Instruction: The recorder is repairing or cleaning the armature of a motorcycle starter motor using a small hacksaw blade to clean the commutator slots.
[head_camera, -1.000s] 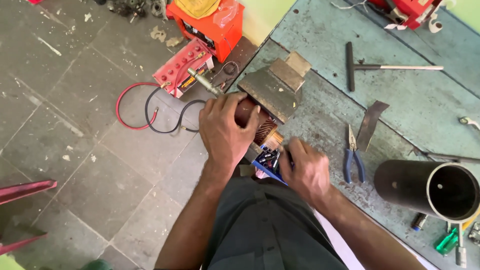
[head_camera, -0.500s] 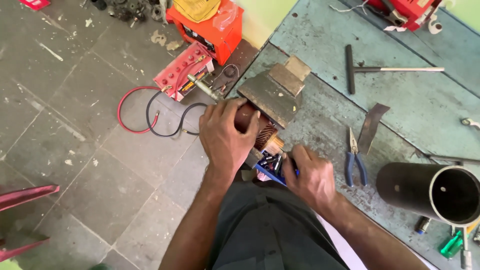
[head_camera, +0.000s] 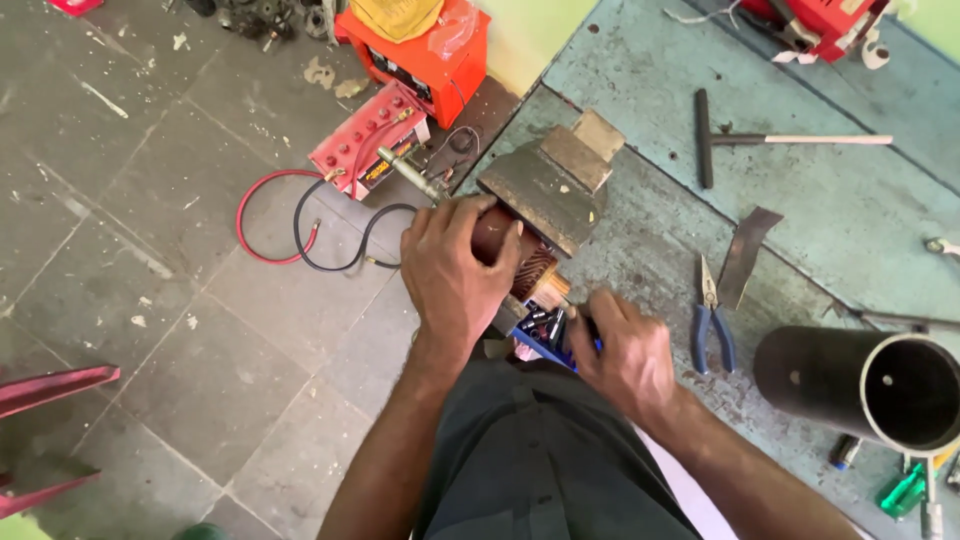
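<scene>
Fingers of left hand (head_camera: 455, 270) wrap over motor armature (head_camera: 525, 268) in vise (head_camera: 545, 185).

light: even daylight, bright | shadows: soft (faint) | focus: sharp, slight motion blur

Armature (head_camera: 520, 262) in bench vise (head_camera: 548, 182); pliers (head_camera: 710, 318) right on workbench (head_camera: 640, 90); pipe (head_camera: 860, 385) farther right; battery (head_camera: 372, 140) on floor (head_camera: 150, 250) left.

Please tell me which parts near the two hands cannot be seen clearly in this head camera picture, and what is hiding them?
- Motor armature: the left hand covers most of it, the vise the rest.
- Blue-handled tool: its tip is hidden among the parts, its handle under the right hand.
- Right hand fingertips: blurred.
- Black pipe: cut off by the right edge.
</scene>
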